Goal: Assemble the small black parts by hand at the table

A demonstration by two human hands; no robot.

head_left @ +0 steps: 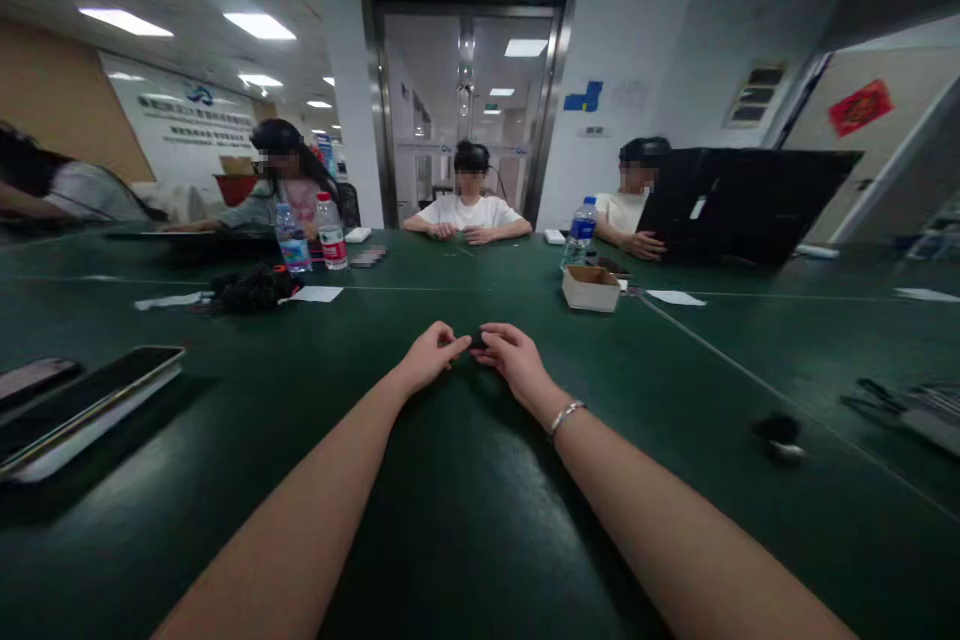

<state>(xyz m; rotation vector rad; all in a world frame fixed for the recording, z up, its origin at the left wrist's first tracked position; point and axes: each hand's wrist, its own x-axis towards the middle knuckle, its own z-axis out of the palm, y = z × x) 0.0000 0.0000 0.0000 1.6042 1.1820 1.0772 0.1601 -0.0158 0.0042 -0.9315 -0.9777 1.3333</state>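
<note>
A small black object [478, 341] is pinched between my two hands just above or on the green tabletop; its exact kind is too small to make out. My right hand [513, 358], with a silver bracelet [564, 420] at the wrist, has thumb and fingers closed around its right side. At its left end, the fingertips of my left hand [433, 356] are pressed together on it. Parts of the object are hidden by my fingers.
Ahead stands a small open cardboard box [591, 290], with a water bottle [580, 232] behind it. Two bottles and a black bundle [255, 288] are at left. Nearer left lies a stack topped by a dark slab [82, 405]. A dark round item [780, 435] sits right. Several people sit around.
</note>
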